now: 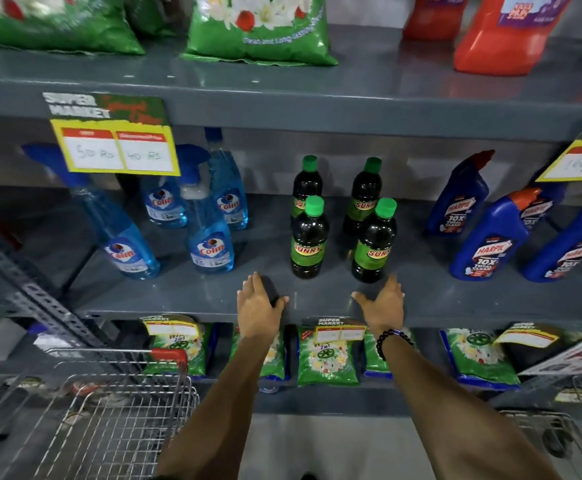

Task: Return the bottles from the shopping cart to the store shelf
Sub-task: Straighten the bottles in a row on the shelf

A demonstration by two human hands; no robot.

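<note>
At shelf edge (pixel 185 308): empty hands (apparently).

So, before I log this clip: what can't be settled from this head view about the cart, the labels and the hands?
- Wire shopping cart with red handle: its lower part is cut off by the bottom edge, so any bottles remaining there cannot be seen.
- Yellow price tag hides the top of a blue spray bottle.
- White price tag under the four green-capped dark bottles: writing too blurred.
- Left hand and right hand: open at the grey shelf's front edge; contact unclear.
</note>
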